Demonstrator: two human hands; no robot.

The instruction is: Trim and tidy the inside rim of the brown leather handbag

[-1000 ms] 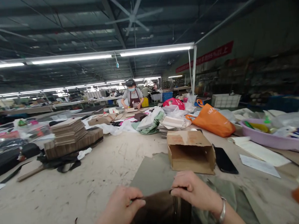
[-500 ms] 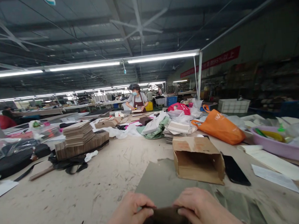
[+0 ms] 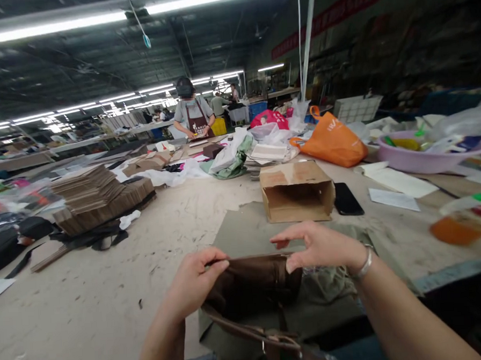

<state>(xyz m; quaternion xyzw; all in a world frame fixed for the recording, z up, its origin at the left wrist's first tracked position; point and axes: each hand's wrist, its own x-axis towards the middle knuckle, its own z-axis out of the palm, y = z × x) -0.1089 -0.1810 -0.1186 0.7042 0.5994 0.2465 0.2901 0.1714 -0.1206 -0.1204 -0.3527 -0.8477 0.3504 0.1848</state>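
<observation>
A dark brown bag (image 3: 246, 287) stands at the table's near edge, its mouth spread so that the lining shows. My left hand (image 3: 197, 279) pinches the far left part of its rim between thumb and fingers. Over the right end of the rim is my right hand (image 3: 308, 246), thumb and fingers apart, with nothing held in them. Under and behind the bag lies a grey-green sheet (image 3: 239, 228). On its far part rests a cardboard box (image 3: 296, 174) with its open side toward me. The bag's near side runs out of view at the bottom.
A black phone (image 3: 347, 198) lies right of the box. Stacks of brown card pieces (image 3: 90, 190) are at left. An orange bag (image 3: 335, 140), a lilac basin (image 3: 425, 159) and a jar with orange contents (image 3: 464, 227) sit to the right. A co-worker (image 3: 192, 115) stands across the table.
My view has tipped down, showing more of the bag. My right hand has let go of the rim and opened, while the left still grips it.
</observation>
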